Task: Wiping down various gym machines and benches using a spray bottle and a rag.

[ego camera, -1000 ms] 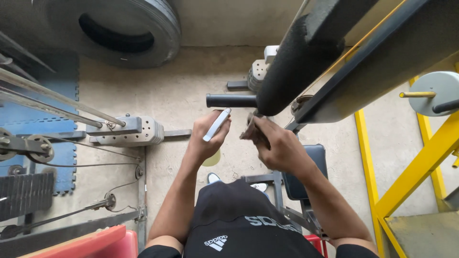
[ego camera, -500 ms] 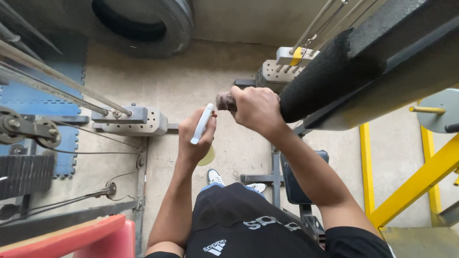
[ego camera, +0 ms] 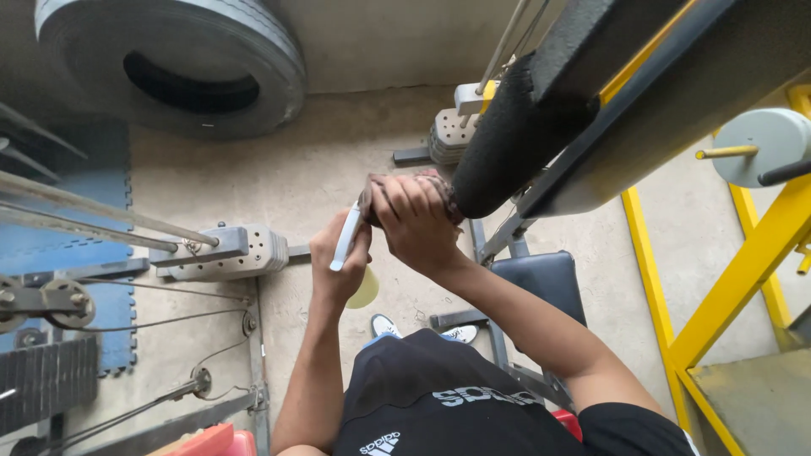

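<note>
Gym: cable machine weight stack, padded bench, big tyre.

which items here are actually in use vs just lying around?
In use:
right hand wrapped in a cloth over the black handle
left hand holding a spray bottle
foam roller pad

Lying about:
tyre
weight stack
yellow frame
black seat

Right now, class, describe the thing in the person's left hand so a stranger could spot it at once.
Find the black foam-padded bar slanting overhead. Just below its end, the left hand holds a spray bottle. Its white nozzle and pale yellow body set it apart from the dark cloth beside it.
</note>
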